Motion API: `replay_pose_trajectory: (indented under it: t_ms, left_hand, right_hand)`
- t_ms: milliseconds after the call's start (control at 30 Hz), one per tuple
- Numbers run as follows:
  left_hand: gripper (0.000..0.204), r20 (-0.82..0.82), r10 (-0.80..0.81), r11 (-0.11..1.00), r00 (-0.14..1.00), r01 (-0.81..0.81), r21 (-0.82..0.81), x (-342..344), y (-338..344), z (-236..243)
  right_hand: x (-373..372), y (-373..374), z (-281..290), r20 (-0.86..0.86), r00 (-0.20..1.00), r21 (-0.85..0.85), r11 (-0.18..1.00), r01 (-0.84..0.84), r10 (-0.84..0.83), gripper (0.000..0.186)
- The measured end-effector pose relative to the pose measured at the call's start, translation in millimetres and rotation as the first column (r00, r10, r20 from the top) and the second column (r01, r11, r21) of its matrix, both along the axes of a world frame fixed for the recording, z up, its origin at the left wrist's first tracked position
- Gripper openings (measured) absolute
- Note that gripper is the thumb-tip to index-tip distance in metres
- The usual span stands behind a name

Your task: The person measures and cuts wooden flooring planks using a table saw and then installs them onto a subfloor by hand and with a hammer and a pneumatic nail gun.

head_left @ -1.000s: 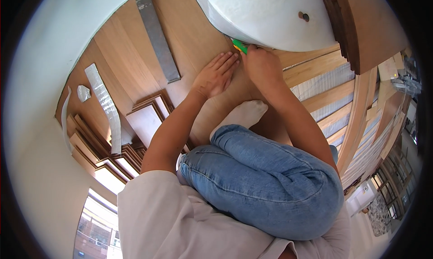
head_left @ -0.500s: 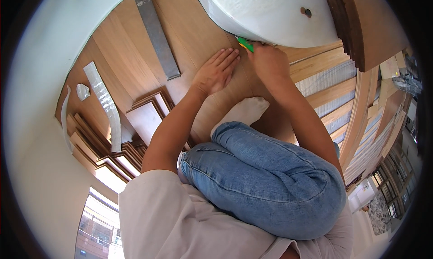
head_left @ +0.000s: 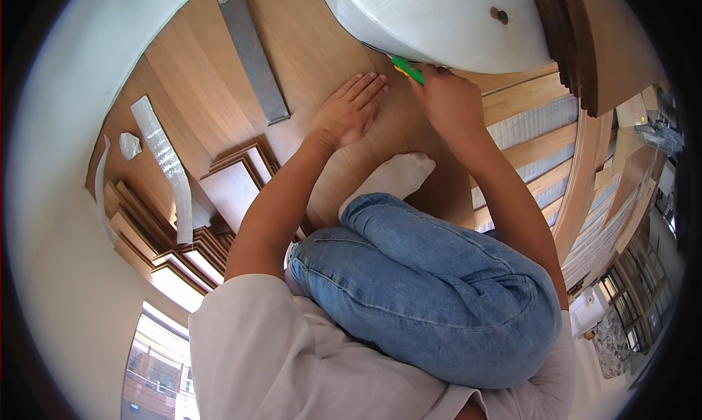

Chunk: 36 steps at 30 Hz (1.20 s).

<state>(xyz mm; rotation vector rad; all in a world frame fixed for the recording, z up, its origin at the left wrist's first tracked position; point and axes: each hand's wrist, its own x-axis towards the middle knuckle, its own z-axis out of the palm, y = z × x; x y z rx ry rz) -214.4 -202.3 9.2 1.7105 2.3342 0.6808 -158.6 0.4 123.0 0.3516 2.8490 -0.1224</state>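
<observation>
My right hand (head_left: pixel 450 104) is closed round a green utility knife (head_left: pixel 409 70) with a yellow part. Its thin blade points to the left and lies along the dark seam where the wood floor (head_left: pixel 318 43) meets the curved white wall (head_left: pixel 439 21). Flat on the planks, left of the knife, rests my left hand (head_left: pixel 349 111), fingers stretched out and holding nothing. A long grey metal bar (head_left: pixel 252 53) lies on the floor beyond my left hand. My foot in a white sock (head_left: pixel 391 177) is between my forearms.
Stacked planks (head_left: pixel 228 190) stand at the left, near a silvery strip (head_left: pixel 167 168) and a small pale scrap (head_left: pixel 130 146). To the right, wooden battens (head_left: pixel 545 151) run over silvery sheeting. Brown boards (head_left: pixel 563 47) rise at the upper right.
My right hand has drawn the knife a little to the right along the wall's edge, and more of the blade shows. My left hand stays flat on the floor.
</observation>
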Motion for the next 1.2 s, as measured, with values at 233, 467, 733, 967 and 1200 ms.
replay_pose_trajectory:
  t_ms: [233,467,733,967,1200]
  left_hand:
    - [0.056,0.021,0.007,1.0,1.0,-0.007,0.014,3,2,0]
    - [0.057,0.026,0.01,1.0,1.0,-0.01,0.008,3,1,-1]
    - [0.056,0.054,0.011,1.0,0.998,-0.012,0.011,4,1,2]
    - [0.056,0.052,0.008,1.0,0.999,-0.009,0.006,3,2,0]
    - [0.055,0.049,0.009,1.0,0.999,-0.008,-0.021,4,2,3]
  right_hand:
    - [-2,-2,-6,-0.03,1.0,-0.006,1.0,0.0,0.0,0.03]
    - [2,11,-8,-0.023,0.998,-0.048,0.997,-0.065,0.064,0.028]
    - [6,25,-7,-0.001,0.996,-0.046,0.995,-0.086,0.086,0.024]
    - [19,43,7,0.12,0.992,-0.003,0.999,-0.034,0.034,0.025]
    - [50,82,17,0.04,0.996,0.096,0.992,-0.079,0.075,0.021]
